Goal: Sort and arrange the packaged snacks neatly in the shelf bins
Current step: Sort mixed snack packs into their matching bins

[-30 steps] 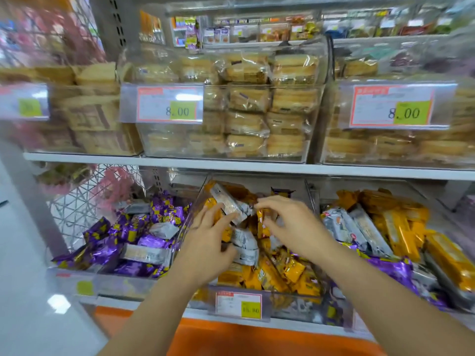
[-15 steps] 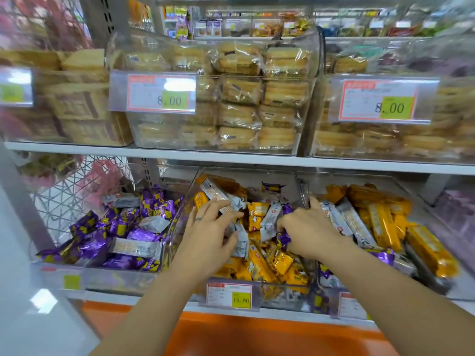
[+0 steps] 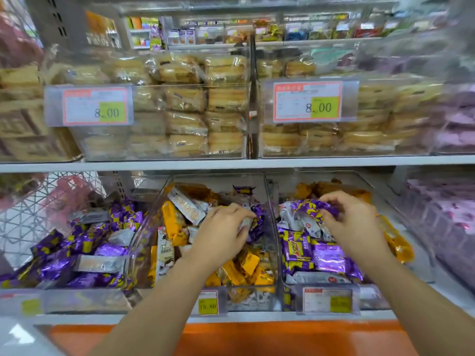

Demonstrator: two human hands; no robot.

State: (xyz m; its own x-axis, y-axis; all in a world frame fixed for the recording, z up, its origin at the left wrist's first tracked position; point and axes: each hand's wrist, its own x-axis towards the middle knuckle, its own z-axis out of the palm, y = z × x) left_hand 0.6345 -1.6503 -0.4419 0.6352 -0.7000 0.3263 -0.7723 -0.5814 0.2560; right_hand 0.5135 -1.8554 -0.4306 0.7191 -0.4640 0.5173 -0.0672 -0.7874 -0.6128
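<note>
Along the lower half, plastic bins [image 3: 272,227] are shown clear, smooth and glossy. The purple snack packets [image 3: 84,242] are wrapped in shiny, crinkled foil; the yellow packets [image 3: 248,263] and silver packets [image 3: 99,263] are finished in glossy film. Across the upper half, cakes [image 3: 185,98] are sealed in transparent film. Paper price labels [image 3: 308,101] are sleeved in clear plastic. The shelf edge [image 3: 231,164] is made of matt painted metal.

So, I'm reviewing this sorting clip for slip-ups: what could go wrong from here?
The right hand pinches a purple packet above the right bin; it may slip back into the mixed pile. The left hand grips a silver packet in the heaped middle bin; pulling it could spill neighbouring yellow packets.
</note>
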